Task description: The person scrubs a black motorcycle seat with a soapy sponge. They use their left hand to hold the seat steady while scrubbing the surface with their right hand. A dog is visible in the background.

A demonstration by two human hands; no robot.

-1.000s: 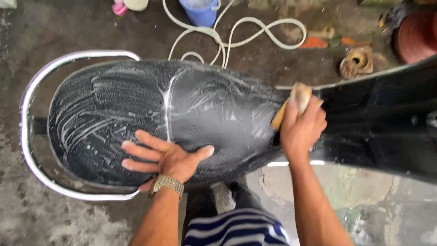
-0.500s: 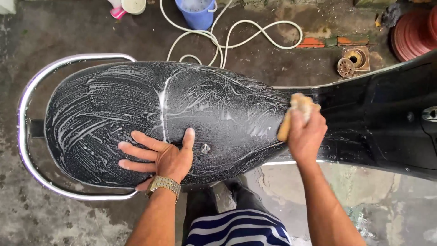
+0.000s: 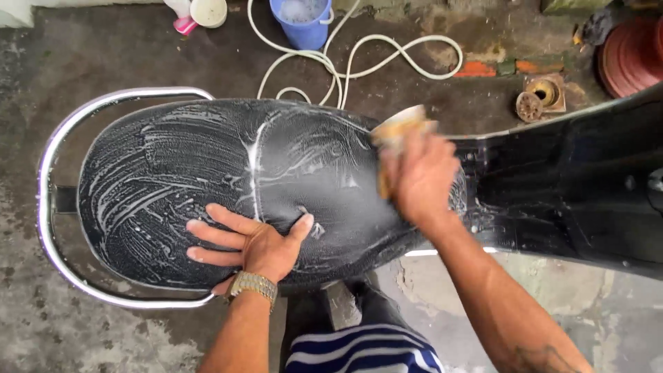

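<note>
Blue bucket [image 3: 302, 21], foamy water inside, soapy seat [image 3: 207, 179]

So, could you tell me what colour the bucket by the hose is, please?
The bucket is blue, with suds inside; it shows at the top of the head view.

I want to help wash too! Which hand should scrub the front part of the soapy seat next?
Probably the right hand: it grips the sponge at the front of the soapy seat. The left hand lies flat and empty on the seat's near edge.
</note>
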